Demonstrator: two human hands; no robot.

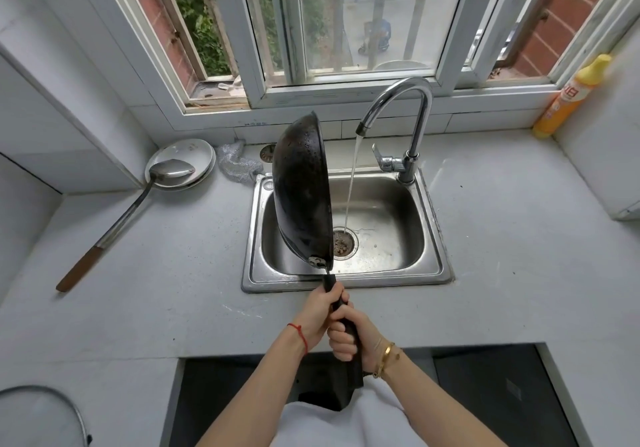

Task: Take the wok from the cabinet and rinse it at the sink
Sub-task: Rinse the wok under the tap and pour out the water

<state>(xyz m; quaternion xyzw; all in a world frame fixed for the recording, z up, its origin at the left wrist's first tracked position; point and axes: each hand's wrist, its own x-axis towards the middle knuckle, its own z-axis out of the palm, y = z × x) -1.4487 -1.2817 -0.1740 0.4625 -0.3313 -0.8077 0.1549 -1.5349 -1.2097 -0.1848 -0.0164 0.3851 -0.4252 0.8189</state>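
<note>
I grip the wok (302, 190) handle with my left hand (318, 315) and right hand (349, 334), tipped on edge over the sink (429, 263). The yellow bottle (568, 97) label is unreadable.

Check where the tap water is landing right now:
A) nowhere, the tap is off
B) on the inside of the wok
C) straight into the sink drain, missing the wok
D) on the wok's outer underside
C: the stream from the faucet falls to the right of the wok, which both hands hold on edge, left hand and right hand on its handle, and lands by the sink drain.
</note>
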